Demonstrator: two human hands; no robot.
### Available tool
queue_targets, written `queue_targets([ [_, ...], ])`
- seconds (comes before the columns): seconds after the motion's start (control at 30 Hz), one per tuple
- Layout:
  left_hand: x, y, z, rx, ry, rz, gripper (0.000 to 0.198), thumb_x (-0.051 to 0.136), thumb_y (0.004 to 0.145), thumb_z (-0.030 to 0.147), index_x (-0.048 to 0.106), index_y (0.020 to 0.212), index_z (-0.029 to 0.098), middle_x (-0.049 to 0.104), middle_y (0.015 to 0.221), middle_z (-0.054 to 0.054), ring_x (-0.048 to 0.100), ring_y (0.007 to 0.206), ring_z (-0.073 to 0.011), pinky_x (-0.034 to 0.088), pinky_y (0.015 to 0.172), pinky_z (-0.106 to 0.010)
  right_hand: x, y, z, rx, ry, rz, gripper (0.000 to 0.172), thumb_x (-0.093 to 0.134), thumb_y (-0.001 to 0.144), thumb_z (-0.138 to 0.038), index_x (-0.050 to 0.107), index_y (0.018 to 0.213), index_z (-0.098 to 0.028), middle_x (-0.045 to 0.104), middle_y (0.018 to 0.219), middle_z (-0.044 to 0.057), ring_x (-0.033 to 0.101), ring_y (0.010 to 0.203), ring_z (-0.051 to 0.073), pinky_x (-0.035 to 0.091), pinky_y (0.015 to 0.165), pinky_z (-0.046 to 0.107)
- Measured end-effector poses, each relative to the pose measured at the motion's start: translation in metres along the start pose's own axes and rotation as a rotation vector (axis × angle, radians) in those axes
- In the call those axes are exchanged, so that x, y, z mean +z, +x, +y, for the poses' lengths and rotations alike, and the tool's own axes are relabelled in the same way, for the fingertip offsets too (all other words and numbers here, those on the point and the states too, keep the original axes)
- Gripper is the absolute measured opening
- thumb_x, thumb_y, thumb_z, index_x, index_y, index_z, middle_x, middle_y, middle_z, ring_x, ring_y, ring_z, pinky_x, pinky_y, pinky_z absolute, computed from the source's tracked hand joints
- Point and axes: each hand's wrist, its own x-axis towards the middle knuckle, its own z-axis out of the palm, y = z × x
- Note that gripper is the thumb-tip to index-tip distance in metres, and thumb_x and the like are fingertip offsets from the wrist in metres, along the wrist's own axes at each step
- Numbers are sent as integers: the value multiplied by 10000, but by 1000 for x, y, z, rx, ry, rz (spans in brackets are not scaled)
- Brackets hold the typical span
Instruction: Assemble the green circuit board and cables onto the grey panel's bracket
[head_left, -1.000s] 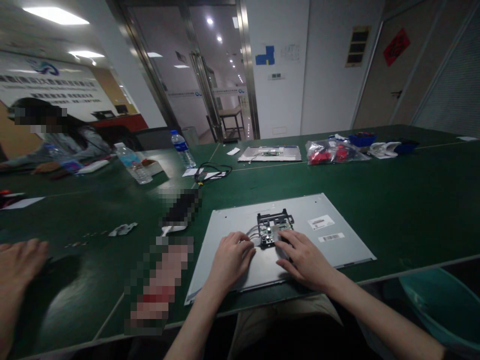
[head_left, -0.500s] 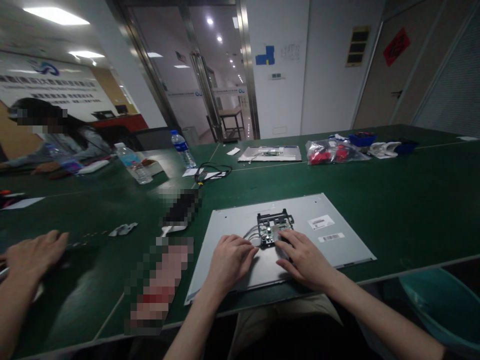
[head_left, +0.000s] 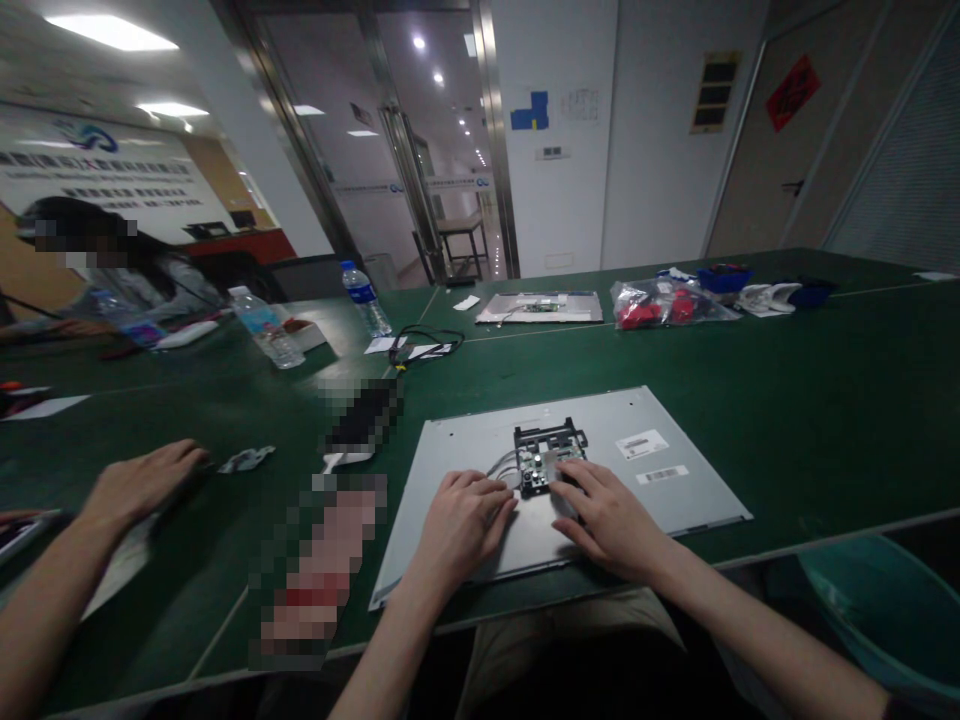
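Note:
A grey metal panel [head_left: 637, 420] lies flat on the green table [head_left: 810, 400] in front of me. A small circuit board in a black bracket [head_left: 546, 450] sits at its middle, with grey wires [head_left: 501, 461] running off to the left. My left hand [head_left: 461, 520] rests on the panel with its fingers curled at the wires; what they pinch is hidden. My right hand [head_left: 611, 515] lies with fingers stretched out, the tips touching the near right edge of the board.
A co-worker's hand [head_left: 142, 480] reaches in at the left near a small metal piece [head_left: 244, 459]. Further back stand two water bottles [head_left: 268, 330], a black cable [head_left: 424, 345], a second panel [head_left: 540, 307] and a bag of red parts [head_left: 660, 303]. A teal bin [head_left: 877, 600] sits lower right.
The co-worker's hand at the left has slid rightward across the table toward the small metal piece. My own hands have barely moved; the left has crept slightly toward the board.

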Motion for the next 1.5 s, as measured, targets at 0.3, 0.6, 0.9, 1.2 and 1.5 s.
queue_targets([
  [0.3, 3, 0, 1, 2, -39, 23, 227, 499, 948, 264, 720, 998, 253, 734, 1011, -35, 609, 902, -221, 427, 832, -407, 0, 0, -1, 5, -1, 4, 400, 538, 930, -354, 525, 1288, -177, 495, 1375, 132, 434, 1281, 288, 392, 1078, 488],
  [0.6, 3, 1, -1, 9, -65, 24, 225, 502, 948, 259, 716, 1019, 257, 733, 1028, -24, 609, 908, -226, 432, 832, -410, 1, 0, 0, 3, -4, 9, 404, 551, 920, -349, 522, 1289, -187, 504, 1369, 138, 440, 1280, 286, 407, 1061, 495],
  [0.9, -3, -1, 6, 19, -55, 112, 215, 502, 941, 262, 714, 941, 224, 732, 973, -52, 616, 889, -227, 445, 815, -412, -2, 1, -2, 15, 14, 74, 368, 559, 914, -325, 545, 1257, -193, 538, 1327, 137, 463, 1252, 280, 418, 1042, 497],
  [1.2, 0, 2, 45, 113, -91, 12, 232, 487, 941, 235, 631, 1122, 219, 699, 1048, -66, 596, 952, -233, 458, 855, -415, -3, 0, -1, 37, 36, 157, 238, 504, 926, -219, 621, 1132, -200, 621, 1177, 96, 533, 1126, 258, 444, 990, 453],
  [1.5, 16, 2, 52, 176, -89, -78, 233, 477, 949, 252, 600, 1140, 201, 666, 1137, -68, 577, 1028, -252, 450, 899, -433, 2, 2, 2, 5, -4, 79, 333, 458, 948, -216, 562, 1263, -187, 573, 1329, 78, 481, 1227, 247, 395, 1060, 445],
])
